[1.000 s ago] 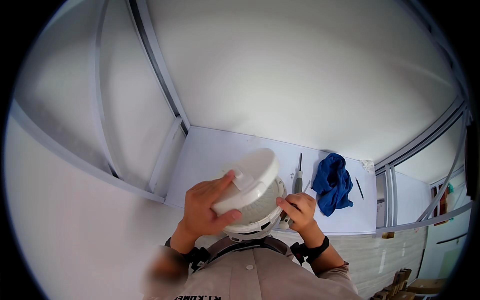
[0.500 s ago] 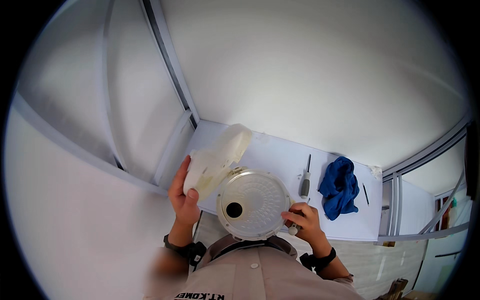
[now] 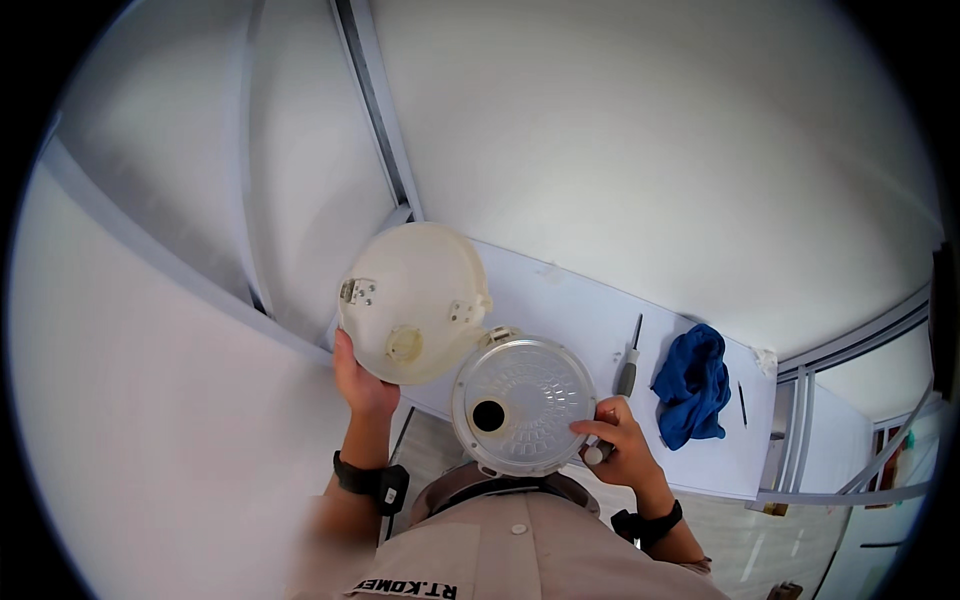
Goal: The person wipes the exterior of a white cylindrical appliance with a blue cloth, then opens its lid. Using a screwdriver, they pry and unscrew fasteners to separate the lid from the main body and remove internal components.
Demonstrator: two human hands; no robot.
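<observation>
My left hand holds up a cream round plastic cover by its lower edge, its inner side facing me with small metal brackets and a round hub. Hinged to it at the right is a round grey-white ribbed plate with a dark hole. My right hand pinches that plate's right rim, and a small pale cylindrical piece shows under its fingers. Both pieces hang above the near edge of a white table.
A screwdriver with a grey handle lies on the table right of the plate. A crumpled blue cloth lies further right, with a thin dark pin beside it. White walls with grey frame strips surround the table.
The cream cover has swung up and to the left off the ribbed plate, which now faces me. My left hand moved from the top of the cover to its lower edge.
</observation>
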